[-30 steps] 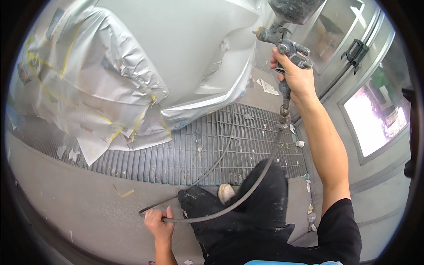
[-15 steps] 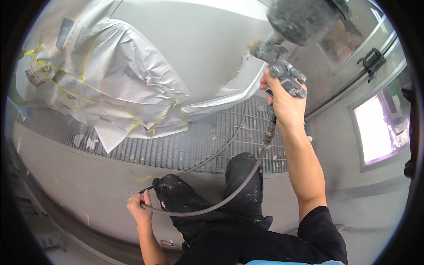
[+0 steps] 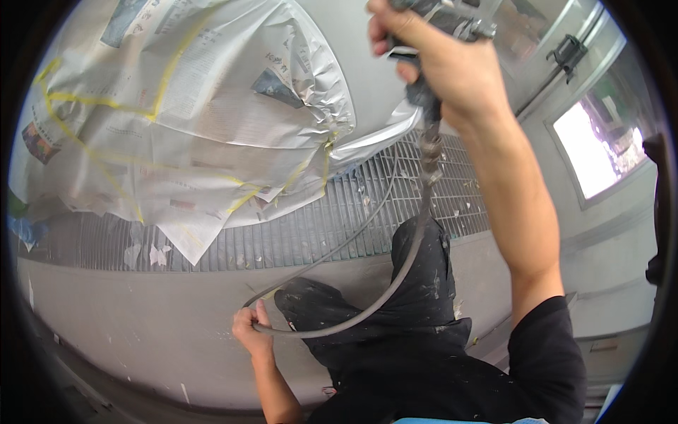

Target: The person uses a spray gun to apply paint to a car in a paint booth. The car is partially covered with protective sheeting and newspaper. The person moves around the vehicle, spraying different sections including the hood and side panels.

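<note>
At the left, paper (image 3: 212,145) printed with dense characters and colour pictures hangs in creased folds, crossed by strips of yellow tape (image 3: 154,112). Below the paper, the left hand (image 3: 253,332) is clamped around a dull, round hose (image 3: 387,295), which curves rightward past a slotted grating (image 3: 339,212). At upper right, the right hand (image 3: 466,78) wraps the grip of a dark, scuffed gun (image 3: 424,92), partly cut off above; beyond stands a bright, rectangular window (image 3: 586,148).
</note>
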A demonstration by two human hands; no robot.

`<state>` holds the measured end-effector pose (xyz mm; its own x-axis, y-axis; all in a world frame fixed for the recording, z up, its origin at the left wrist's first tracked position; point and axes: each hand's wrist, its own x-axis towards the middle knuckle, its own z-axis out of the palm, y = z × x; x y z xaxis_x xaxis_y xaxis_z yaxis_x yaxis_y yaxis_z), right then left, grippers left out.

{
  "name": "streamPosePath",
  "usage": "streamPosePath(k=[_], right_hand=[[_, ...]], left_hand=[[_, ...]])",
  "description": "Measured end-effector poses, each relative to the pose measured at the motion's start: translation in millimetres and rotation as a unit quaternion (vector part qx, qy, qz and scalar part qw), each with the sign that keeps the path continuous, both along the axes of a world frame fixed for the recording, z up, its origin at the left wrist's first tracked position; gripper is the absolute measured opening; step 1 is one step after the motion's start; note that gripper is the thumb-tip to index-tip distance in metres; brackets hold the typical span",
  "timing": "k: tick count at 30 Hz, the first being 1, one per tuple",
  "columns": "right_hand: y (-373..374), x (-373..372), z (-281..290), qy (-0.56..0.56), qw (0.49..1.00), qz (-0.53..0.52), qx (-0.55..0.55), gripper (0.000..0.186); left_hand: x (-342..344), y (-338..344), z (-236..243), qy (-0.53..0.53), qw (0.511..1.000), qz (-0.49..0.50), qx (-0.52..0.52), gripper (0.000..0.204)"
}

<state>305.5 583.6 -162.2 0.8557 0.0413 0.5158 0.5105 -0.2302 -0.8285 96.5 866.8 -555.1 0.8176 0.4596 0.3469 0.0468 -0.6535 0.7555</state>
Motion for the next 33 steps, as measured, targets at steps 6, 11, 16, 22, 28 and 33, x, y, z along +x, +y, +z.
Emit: streamPosePath(k=[6,11,16,22,28,33], right_hand=[[-69.0,-9.8,7.2,-0.03,0.987,-0.158,-0.016,0.022],[-149.7,-10.8,3.4,0.026,0.974,-0.223,0.024,0.019],[-192.9,13.5,14.3,0.041,0.949,-0.313,-0.001,0.02],[-135.0,14.6,62.7,0.04,0.973,-0.227,-0.022,0.022],[-30.4,-22.7,109.2,0.047,0.99,-0.129,-0.009,0.014],[-16.3,1.8,144.2,0.067,0.998,0.021,-0.002,0.014]], left_hand=[[31.3,-18.3,5.9,-0.052,0.993,-0.11,0.004,0.035],[59.9,-54.1,22.6,-0.109,0.974,-0.197,0.015,0.04],[65.2,-74.7,34.3,-0.116,0.965,-0.233,0.002,0.04],[48.5,-62.3,27.9,-0.073,0.976,-0.204,-0.021,0.043],[36.8,-51.0,20.0,-0.057,0.982,-0.174,-0.046,0.043],[34.9,-56.9,25.1,-0.053,0.984,-0.164,-0.052,0.042]])
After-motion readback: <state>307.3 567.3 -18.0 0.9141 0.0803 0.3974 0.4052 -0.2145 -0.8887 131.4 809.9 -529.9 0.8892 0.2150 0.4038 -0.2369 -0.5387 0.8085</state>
